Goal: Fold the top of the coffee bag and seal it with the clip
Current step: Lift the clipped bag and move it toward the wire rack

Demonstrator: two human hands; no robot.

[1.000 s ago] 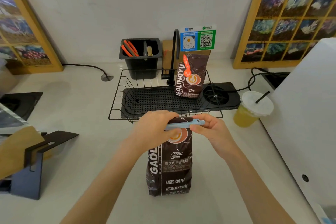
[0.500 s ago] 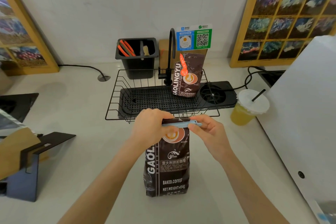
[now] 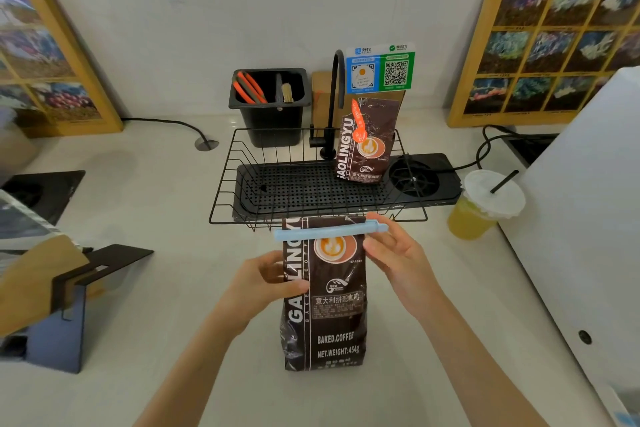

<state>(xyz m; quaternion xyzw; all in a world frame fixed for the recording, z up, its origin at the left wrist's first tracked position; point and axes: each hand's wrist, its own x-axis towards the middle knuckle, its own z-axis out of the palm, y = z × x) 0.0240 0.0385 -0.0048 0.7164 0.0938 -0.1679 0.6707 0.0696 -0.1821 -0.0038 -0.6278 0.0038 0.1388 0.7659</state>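
A dark brown coffee bag (image 3: 325, 308) stands upright on the white counter in front of me. Its top is folded flat, and a light blue clip (image 3: 329, 231) lies across the fold, sticking out past both edges. My left hand (image 3: 266, 282) grips the bag's left edge at mid height, thumb on the front. My right hand (image 3: 394, 256) is beside the bag's upper right with fingers spread, its fingertips just below the clip's right end and holding nothing.
Behind the bag a black wire rack (image 3: 239, 163) over a drip tray holds a second coffee bag (image 3: 367, 142) with an orange clip. An iced drink cup (image 3: 485, 208) stands at right beside a white machine (image 3: 585, 218). A black bin (image 3: 273, 107) and faucet (image 3: 334, 104) stand at the back.
My left hand has dropped from the clip to the bag's left side. My right hand has let go of the clip and opened. The clip stays across the folded top.
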